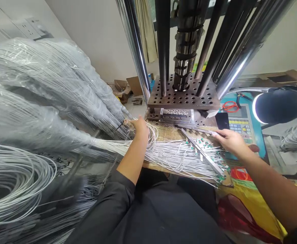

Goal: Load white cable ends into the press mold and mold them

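From here I see a worn, tape-covered brown work board [166, 131] with thin white cables [167, 156] spread across it, small green tips [221, 177] near one end.

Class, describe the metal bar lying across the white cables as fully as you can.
The bar is long, narrow, straight and grey, metallic-looking, with small pale pieces along one side. It lies slantwise over the white cables, its near end among their green tips. Neither hand touches it. Whether its far end meets the bar in the right hand is unclear.
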Tool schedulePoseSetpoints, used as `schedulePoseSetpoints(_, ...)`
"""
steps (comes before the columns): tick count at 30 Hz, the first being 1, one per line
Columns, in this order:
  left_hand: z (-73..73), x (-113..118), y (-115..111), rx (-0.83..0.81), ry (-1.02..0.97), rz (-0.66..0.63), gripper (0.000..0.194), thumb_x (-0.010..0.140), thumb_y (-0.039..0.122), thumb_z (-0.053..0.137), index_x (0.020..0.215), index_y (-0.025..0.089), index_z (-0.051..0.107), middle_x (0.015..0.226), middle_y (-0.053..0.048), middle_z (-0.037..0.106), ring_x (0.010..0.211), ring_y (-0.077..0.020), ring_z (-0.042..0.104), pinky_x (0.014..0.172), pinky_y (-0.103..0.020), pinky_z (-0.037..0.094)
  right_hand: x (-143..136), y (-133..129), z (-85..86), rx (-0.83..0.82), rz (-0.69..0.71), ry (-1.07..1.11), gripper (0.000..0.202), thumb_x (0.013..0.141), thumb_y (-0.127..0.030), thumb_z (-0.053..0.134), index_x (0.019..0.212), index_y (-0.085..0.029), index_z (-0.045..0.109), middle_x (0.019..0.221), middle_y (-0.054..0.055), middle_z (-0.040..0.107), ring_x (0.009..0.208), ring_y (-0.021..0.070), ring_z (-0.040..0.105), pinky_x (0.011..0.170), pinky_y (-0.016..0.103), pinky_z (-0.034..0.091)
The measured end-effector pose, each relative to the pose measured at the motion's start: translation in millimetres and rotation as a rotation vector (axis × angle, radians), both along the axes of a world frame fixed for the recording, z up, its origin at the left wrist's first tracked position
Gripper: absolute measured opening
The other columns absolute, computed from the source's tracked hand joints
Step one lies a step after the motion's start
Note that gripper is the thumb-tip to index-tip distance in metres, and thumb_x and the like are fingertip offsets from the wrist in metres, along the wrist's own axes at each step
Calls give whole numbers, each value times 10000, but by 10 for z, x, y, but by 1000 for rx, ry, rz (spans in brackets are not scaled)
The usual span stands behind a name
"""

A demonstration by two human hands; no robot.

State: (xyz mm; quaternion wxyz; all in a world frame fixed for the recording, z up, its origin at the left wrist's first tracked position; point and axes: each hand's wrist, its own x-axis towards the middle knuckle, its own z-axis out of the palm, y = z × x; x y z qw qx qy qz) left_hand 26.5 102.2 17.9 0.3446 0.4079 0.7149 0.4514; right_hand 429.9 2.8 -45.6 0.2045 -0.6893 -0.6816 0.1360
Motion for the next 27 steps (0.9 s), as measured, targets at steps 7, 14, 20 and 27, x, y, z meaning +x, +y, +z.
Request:
schedulePoseSetpoints(7,-44,633,-552,267,128,-763,181,880,219,678,1051,223,739,1249,-96,656,1226,-233,574,1078,-352,451,-295,243,37,93,-8,-138,330,823,-492,663,945,-222,808,1033,136,707,1041,339,591,878,486,437)
schedulePoseSetpoints(14,-221,1056,-264,306,390,-1470,283,703,244,838,977,217,774,1128,-114,688,1173,-313,574,1136,-426,363,-501,-698,282,143,274,-66,492,895,-517,602,1274,-216,692,1153,119,720,1019,295,675,873,440,538)
schedulePoseSetpoints(20,-269,1132,-236,252,401,-1534,277,623,123,834,873,231,785,973,-113,704,1058,-324,601,1073,-426,415,-756,-902,64,38,167,-175,483,803,-539,707,1172,-230,747,1069,107,767,982,332,714,857,480,577)
schedulePoseSetpoints(27,-253,975,-160,284,350,-1367,331,713,237,825,1040,221,781,1108,-116,692,1146,-307,592,1120,-414,391,-670,-623,249,91,130,-78,397,842,-499,681,1168,-284,753,1162,73,744,1020,305,716,876,443,593)
